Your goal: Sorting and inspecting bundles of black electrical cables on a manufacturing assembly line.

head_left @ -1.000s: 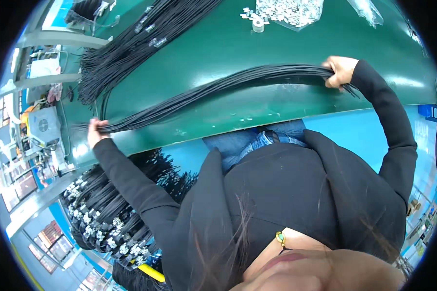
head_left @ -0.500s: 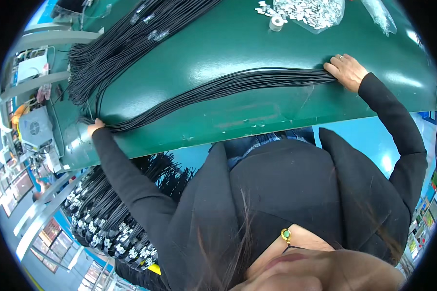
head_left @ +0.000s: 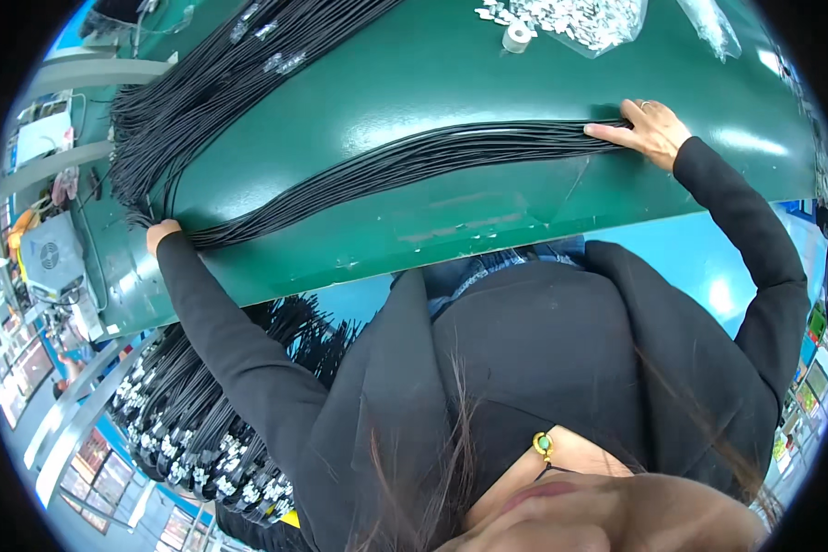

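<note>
A long bundle of black cables (head_left: 405, 164) stretches across the green tabletop between my hands, curving slightly upward in its middle. My left hand (head_left: 162, 234) is closed around its left end, with most of the fingers hidden. At the other end, my right hand (head_left: 655, 135) grips the cables, its thumb lying along the top of the strands and its fingers behind them. The strands fan out a little side by side in the middle and look tighter near my left hand.
A thick pile of black cables (head_left: 221, 87) lies at the far left. Toward the back are a roll of white tape (head_left: 516, 37) and a bag of small white parts (head_left: 584, 20). More cables with white connectors (head_left: 202, 432) hang below the table's front edge (head_left: 414, 257).
My right thumb has stretched out leftward along the cables. The strands have spread slightly wider in the middle. The whole view has shifted a little.
</note>
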A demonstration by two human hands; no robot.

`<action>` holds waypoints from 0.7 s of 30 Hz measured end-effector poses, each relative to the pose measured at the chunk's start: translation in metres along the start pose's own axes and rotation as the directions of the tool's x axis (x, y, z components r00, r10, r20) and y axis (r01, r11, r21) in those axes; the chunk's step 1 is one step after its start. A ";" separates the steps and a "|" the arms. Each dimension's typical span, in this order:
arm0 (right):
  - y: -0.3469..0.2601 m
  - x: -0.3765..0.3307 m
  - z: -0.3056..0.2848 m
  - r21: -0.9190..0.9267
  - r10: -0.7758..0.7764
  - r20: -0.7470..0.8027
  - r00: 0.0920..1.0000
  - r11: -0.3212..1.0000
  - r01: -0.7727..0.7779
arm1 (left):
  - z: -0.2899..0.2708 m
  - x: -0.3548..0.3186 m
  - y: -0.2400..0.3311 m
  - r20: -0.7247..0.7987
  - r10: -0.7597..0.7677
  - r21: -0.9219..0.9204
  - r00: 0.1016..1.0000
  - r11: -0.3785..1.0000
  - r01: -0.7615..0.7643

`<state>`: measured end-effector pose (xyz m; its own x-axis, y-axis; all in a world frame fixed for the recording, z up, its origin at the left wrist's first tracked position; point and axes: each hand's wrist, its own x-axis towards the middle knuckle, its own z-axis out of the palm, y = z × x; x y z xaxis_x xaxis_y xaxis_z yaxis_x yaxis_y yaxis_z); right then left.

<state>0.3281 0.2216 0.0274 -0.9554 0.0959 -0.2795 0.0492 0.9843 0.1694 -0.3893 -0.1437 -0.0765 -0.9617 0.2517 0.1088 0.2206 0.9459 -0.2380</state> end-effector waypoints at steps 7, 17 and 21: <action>-0.008 -0.010 0.010 0.035 0.091 -0.308 0.947 0.996 -0.084 | -0.027 -0.012 -0.030 0.047 -0.076 0.053 0.996 0.996 0.074; -0.010 -0.004 0.033 0.023 0.026 -0.094 0.995 0.999 -0.024 | -0.039 -0.097 0.003 0.364 -0.392 -0.850 0.845 0.231 0.473; -0.002 -0.004 0.031 0.008 -0.005 -0.186 0.983 1.000 0.006 | -0.025 -0.103 -0.009 0.270 -0.400 -0.712 0.876 0.529 0.462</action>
<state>0.3406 0.2242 -0.0013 -0.9931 0.0620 -0.0994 0.0455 0.9860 0.1606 -0.2881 -0.1728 -0.0610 -0.9744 -0.2135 -0.0705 -0.2113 0.7625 0.6116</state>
